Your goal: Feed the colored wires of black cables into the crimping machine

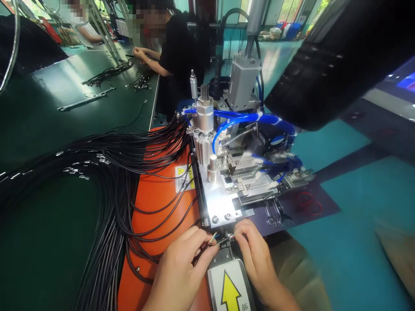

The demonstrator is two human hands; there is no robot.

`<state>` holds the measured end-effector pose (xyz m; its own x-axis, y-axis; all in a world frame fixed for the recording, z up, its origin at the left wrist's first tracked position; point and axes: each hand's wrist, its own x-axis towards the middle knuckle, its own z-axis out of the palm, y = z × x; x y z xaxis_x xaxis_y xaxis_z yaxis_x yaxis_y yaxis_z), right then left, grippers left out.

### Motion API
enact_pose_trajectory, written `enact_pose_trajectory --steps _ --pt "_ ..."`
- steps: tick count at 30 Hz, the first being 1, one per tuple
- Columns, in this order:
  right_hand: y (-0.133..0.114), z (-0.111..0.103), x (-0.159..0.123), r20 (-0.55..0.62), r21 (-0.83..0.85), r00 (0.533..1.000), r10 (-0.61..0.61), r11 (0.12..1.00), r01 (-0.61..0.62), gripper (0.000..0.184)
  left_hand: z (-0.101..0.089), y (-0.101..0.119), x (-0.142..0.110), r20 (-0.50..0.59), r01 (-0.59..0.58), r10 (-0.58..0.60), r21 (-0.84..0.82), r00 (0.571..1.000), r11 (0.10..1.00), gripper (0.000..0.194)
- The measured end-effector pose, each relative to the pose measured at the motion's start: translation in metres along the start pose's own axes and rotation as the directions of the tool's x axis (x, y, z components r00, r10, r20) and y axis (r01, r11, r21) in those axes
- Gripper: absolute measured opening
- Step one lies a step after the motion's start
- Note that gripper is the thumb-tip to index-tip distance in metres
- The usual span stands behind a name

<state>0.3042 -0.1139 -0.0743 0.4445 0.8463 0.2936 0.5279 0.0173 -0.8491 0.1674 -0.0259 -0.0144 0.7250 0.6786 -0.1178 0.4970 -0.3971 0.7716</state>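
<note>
- A thin black cable (pixel 223 240) is pinched between both hands, right at the machine's front edge, with tiny coloured cores (pixel 213 237) showing at the fingertips.
- Left hand (pixel 177 276): the fingers (pixel 201 237) are closed narrow on the cable, with no real gap left. Right hand (pixel 256 255): same deal, the fingers (pixel 240 230) are pinched tight on it. Which exact bit each one grips can't really be told at this size.
- Just below the fingers, a plate with a yellow arrow (pixel 230 290) is seen, and just ahead of them the shiny metal base plate (pixel 218 207) of a pneumatic machine is mounted, with blue air tubing (pixel 246 117) looped above it.
- Left of the hands, an orange mat (pixel 152 242) is draped with a big bundle of black cables (pixel 110 172), which spills onto a green bench mat (pixel 42 242).
- Further up the bench, more cable is being handled by a co-worker's hands (pixel 142 54).
- Possible trouble: the thin cores could be frayed or snapped if pinched or bent too hard, the cable could be yanked if the loose bundle gets snagged, and fingers could be nipped if the machine is cycled with them this close.
</note>
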Motion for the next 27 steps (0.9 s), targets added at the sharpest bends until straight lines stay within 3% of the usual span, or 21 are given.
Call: enact_pose_trajectory --steps 3,6,11,14,17,21,27 --pt "0.009 0.004 -0.004 0.011 0.000 1.000 -0.029 1.000 0.029 0.018 0.000 -0.004 -0.001 0.085 0.002 -0.010 0.096 0.996 0.995 0.016" --pt "0.015 0.005 -0.007 -0.015 -0.043 0.991 -0.132 0.990 0.131 0.018 0.001 -0.005 -0.001 0.139 -0.030 0.005 0.184 0.990 0.982 0.017" --pt "0.018 0.003 -0.006 0.002 -0.067 0.982 -0.190 0.980 0.189 0.018 -0.003 -0.001 0.001 0.201 -0.178 0.122 0.291 0.972 0.940 0.021" --pt "0.014 -0.001 -0.006 0.065 -0.033 0.994 -0.083 0.996 0.086 0.017 -0.006 -0.001 0.001 0.238 -0.346 0.277 0.331 0.931 0.878 0.030" --pt "0.005 -0.004 -0.005 0.123 0.001 0.989 0.087 0.996 -0.087 0.019 -0.004 -0.005 0.002 0.265 -0.454 0.369 0.486 0.891 0.747 0.050" --pt "-0.004 -0.006 -0.002 0.125 0.002 0.978 0.165 0.986 -0.167 0.021 -0.002 -0.007 0.005 0.287 -0.500 0.417 0.609 0.863 0.615 0.056" --pt "-0.008 -0.007 0.000 0.121 -0.005 0.968 0.222 0.975 -0.223 0.022 -0.005 -0.004 0.008 0.316 -0.526 0.432 0.639 0.845 0.561 0.053"
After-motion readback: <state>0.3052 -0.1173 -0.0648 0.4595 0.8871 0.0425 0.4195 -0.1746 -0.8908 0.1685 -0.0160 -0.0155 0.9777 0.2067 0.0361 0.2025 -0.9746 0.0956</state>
